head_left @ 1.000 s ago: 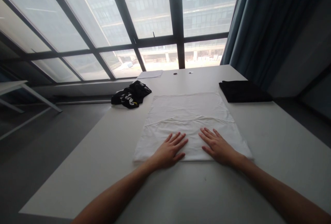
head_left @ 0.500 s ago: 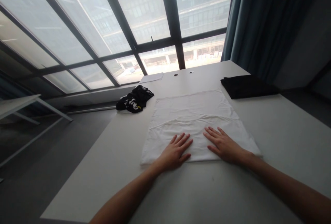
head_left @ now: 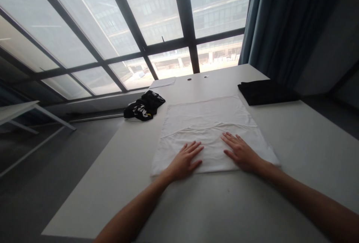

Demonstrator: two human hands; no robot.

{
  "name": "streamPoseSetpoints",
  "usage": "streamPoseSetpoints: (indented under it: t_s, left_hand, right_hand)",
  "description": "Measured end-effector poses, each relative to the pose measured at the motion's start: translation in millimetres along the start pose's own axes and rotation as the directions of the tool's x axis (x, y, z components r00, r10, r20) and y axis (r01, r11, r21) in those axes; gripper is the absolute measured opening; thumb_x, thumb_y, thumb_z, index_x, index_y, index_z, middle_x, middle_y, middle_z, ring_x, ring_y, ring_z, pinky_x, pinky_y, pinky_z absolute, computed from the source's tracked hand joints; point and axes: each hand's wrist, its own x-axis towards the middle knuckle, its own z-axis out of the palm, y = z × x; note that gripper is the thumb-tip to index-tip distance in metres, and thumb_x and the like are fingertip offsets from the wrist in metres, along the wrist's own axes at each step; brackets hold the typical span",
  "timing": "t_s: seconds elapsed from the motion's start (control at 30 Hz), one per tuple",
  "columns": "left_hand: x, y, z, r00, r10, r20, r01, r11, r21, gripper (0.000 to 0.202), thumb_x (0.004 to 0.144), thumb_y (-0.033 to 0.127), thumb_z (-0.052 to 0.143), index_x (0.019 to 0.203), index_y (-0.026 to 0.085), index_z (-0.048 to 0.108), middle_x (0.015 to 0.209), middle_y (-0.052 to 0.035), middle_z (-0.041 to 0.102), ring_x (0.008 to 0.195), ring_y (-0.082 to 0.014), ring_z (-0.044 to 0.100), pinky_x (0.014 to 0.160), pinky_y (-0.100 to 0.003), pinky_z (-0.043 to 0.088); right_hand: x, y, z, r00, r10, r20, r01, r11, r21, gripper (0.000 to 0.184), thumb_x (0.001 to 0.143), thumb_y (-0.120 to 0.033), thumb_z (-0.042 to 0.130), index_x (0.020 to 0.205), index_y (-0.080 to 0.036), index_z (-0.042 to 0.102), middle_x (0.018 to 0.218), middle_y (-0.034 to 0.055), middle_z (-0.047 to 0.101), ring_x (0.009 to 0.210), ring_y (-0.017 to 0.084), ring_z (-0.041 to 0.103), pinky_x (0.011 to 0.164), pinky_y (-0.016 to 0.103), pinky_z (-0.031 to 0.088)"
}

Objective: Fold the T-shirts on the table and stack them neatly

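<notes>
I see L hand and R hand both flat, fingers spread, palms down on the near edge of white cloth, which lies at 12 o'clock, mid table. At 2 o'clock a folded black cloth, at 10 a crumpled black garment. Risk: uneven palm pressure could ripple the cross-crease. The tabletop looks slick, prob., so the whole sheet may skid.

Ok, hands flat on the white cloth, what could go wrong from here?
The left hand and right hand press only the near part of the cloth, so its far part could bunch. The ridge across its middle may be pressed into a crease. The black garment lies at the table edge and could slip off.
</notes>
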Motion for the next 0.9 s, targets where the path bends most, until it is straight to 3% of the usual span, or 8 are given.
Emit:
streamPoseSetpoints:
  t_s: [0.1, 0.2, 0.3, 0.47, 0.7, 0.9]
  left_hand:
    - [-2, -13, -2.9, 0.995, -0.082, -0.065, 0.086, 0.994, 0.065, 0.058, 0.103, 0.047, 0.042, 0.157, 0.031, 0.031, 0.165, -0.0051, 0.026, 0.154, -0.0253, 0.017, 0.124, -0.054, 0.015]
    - [-1, -24, 0.7, 0.990, -0.136, -0.039, 0.140, 0.983, 0.121, 0.059, 0.103, 0.052, 0.040, 0.157, 0.030, 0.031, 0.166, -0.0068, 0.021, 0.154, -0.0285, 0.012, 0.122, -0.058, 0.013]
    - [0, -28, 5.2, 0.989, -0.146, -0.004, 0.145, 0.981, 0.131, 0.060, 0.103, 0.054, 0.038, 0.158, 0.030, 0.030, 0.166, -0.0078, 0.019, 0.154, -0.0292, 0.013, 0.122, -0.059, 0.013]
    - [-9, -39, 3.9, 0.993, -0.110, -0.036, 0.114, 0.988, 0.108, 0.058, 0.105, 0.051, 0.034, 0.158, 0.030, 0.029, 0.166, -0.0063, 0.021, 0.154, -0.0268, 0.014, 0.123, -0.054, 0.014]
    - [-73, -76, -6.2, 0.994, -0.091, -0.054, 0.099, 0.982, 0.163, 0.058, 0.105, 0.047, 0.037, 0.159, 0.031, 0.023, 0.165, -0.0056, 0.022, 0.153, -0.0267, 0.018, 0.123, -0.051, 0.020]
    - [-123, -85, -10.8, 0.992, -0.114, -0.047, 0.121, 0.976, 0.183, 0.062, 0.104, 0.046, 0.041, 0.160, 0.032, 0.017, 0.165, -0.0049, 0.022, 0.153, -0.0280, 0.017, 0.122, -0.054, 0.022]
  right_hand:
    - [1, 7, 0, 0.995, 0.064, -0.071, -0.068, 0.996, -0.057, 0.058, 0.102, -0.041, 0.036, 0.156, -0.020, 0.035, 0.163, 0.0127, 0.030, 0.152, 0.026, 0.024, 0.121, 0.055, 0.023]
    - [1, 14, 4, 0.993, 0.111, -0.035, -0.115, 0.987, -0.115, 0.057, 0.102, -0.039, 0.036, 0.153, -0.016, 0.040, 0.162, 0.0148, 0.031, 0.151, 0.028, 0.025, 0.121, 0.056, 0.022]
    - [1, 16, 7, 0.993, 0.120, 0.012, -0.118, 0.984, -0.135, 0.055, 0.102, -0.038, 0.035, 0.151, -0.015, 0.042, 0.162, 0.0152, 0.031, 0.151, 0.028, 0.026, 0.121, 0.056, 0.021]
    - [-6, 23, 2, 0.995, 0.099, -0.010, -0.100, 0.989, -0.109, 0.057, 0.102, -0.038, 0.035, 0.155, -0.016, 0.037, 0.163, 0.0149, 0.028, 0.152, 0.028, 0.022, 0.121, 0.055, 0.023]
    - [-46, 55, -21, 0.998, 0.068, 0.000, -0.067, 0.991, -0.119, 0.057, 0.102, -0.040, 0.037, 0.154, -0.017, 0.039, 0.163, 0.0138, 0.030, 0.152, 0.028, 0.023, 0.122, 0.053, 0.025]
    - [-75, 76, -31, 0.998, 0.066, -0.010, -0.067, 0.984, -0.166, 0.055, 0.101, -0.041, 0.040, 0.152, -0.019, 0.042, 0.162, 0.0132, 0.032, 0.151, 0.028, 0.027, 0.120, 0.054, 0.028]
